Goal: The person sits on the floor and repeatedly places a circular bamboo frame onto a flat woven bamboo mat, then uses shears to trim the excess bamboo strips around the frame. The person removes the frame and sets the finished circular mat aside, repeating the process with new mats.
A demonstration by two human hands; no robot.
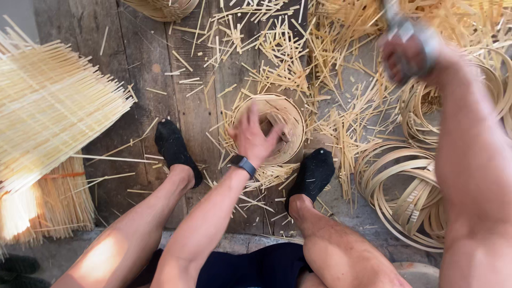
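Note:
A small round woven bamboo basket (285,130) sits on the wooden floor between my two feet in black socks. My left hand (250,137) rests on its near rim, fingers spread, with a dark watch on the wrist. My right hand (408,53) is raised high at the upper right and is closed around a blurred grey metal tool (413,32). Loose bamboo strips (277,48) lie scattered behind the basket.
A large stack of thin bamboo splints (53,106) fills the left side, with a bundle (58,202) below it. Coiled bamboo hoops (410,192) lie at the right. Another basket's edge (160,8) shows at the top. My left foot (173,149) and right foot (312,173) flank the basket.

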